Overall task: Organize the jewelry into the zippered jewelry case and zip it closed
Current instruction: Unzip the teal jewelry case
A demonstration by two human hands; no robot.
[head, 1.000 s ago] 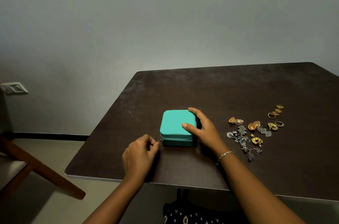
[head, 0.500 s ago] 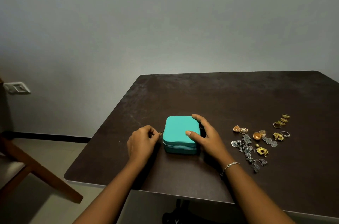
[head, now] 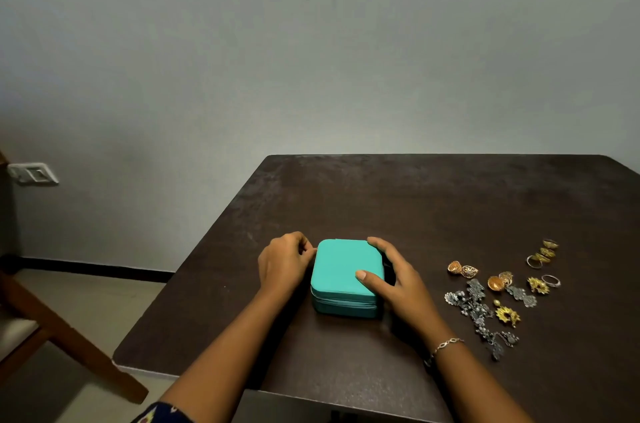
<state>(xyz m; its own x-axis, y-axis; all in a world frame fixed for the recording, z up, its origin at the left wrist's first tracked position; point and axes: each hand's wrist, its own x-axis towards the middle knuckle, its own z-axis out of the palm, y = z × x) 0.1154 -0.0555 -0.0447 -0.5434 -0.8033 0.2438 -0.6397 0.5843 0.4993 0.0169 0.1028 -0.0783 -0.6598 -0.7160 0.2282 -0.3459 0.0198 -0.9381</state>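
Observation:
A small teal zippered jewelry case (head: 341,270) lies flat on the dark table (head: 433,208), its lid down. My left hand (head: 284,261) is at the case's far left corner, fingers pinching the zipper pull there. My right hand (head: 391,275) holds the case's right side, thumb on the lid and fingers round the far edge. To the right lies loose jewelry: gold earrings (head: 462,268), silver oxidised pieces (head: 479,312), gold flower studs (head: 507,315) and rings (head: 542,254).
A wooden chair (head: 52,336) stands left of the table, below a wall switch plate (head: 33,173). The table's near edge runs just under my forearms. A bracelet (head: 445,344) is on my right wrist.
My left hand has travelled with the zipper pull from the case's near left corner along the left side to the far left corner. My right hand kept holding the case.

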